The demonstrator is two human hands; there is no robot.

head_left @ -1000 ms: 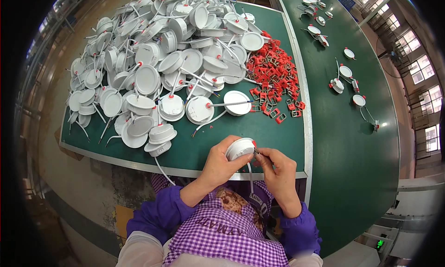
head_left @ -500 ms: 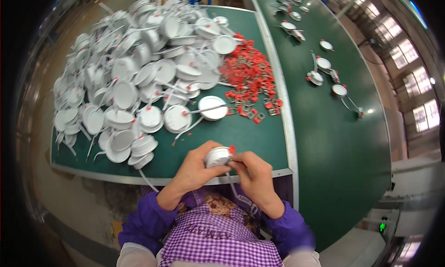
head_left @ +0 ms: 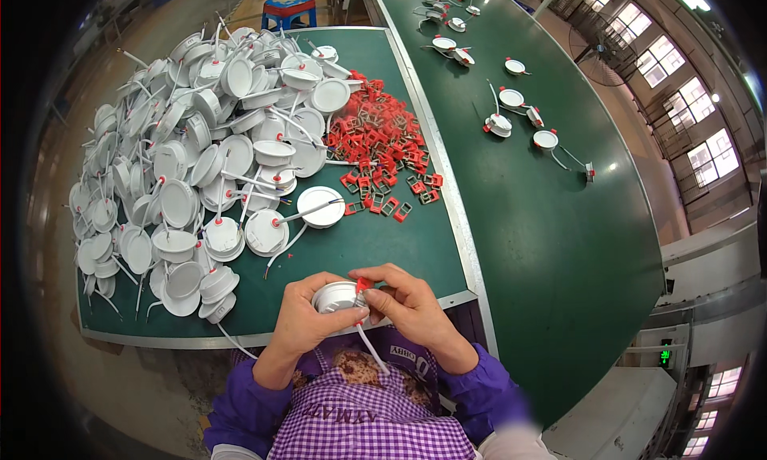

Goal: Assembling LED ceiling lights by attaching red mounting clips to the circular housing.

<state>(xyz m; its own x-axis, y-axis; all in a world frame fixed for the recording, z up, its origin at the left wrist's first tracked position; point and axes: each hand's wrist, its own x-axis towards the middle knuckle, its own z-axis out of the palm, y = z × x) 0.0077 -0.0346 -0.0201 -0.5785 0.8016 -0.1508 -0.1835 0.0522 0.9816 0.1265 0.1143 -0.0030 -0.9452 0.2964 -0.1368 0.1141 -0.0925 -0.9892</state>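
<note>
My left hand (head_left: 297,322) is closed around a round white downlight (head_left: 334,298) just over the table's front edge. A white cable (head_left: 372,350) hangs from it toward my apron. At the light's right side, my right hand (head_left: 411,306) pinches a red clip (head_left: 363,287) between thumb and fingers. The clip touches the light's rim; how it sits there is partly hidden by the fingers. Beyond my hands lie two loose lights, one a white disc (head_left: 321,207) with its flat side up, the other with a cable (head_left: 267,233).
A large heap of white downlights (head_left: 177,203) with cables covers the table's left side. Right of it lies a pile of red clips (head_left: 382,132) with metal frames. Past a metal edge strip (head_left: 447,196), a green belt (head_left: 559,268) carries several lights. A blue-red stool (head_left: 289,9) stands behind.
My right fingers have moved over the red clip and now grip it at the light's side. The light's cable swings into plain sight below. The whole view has shifted a little.
</note>
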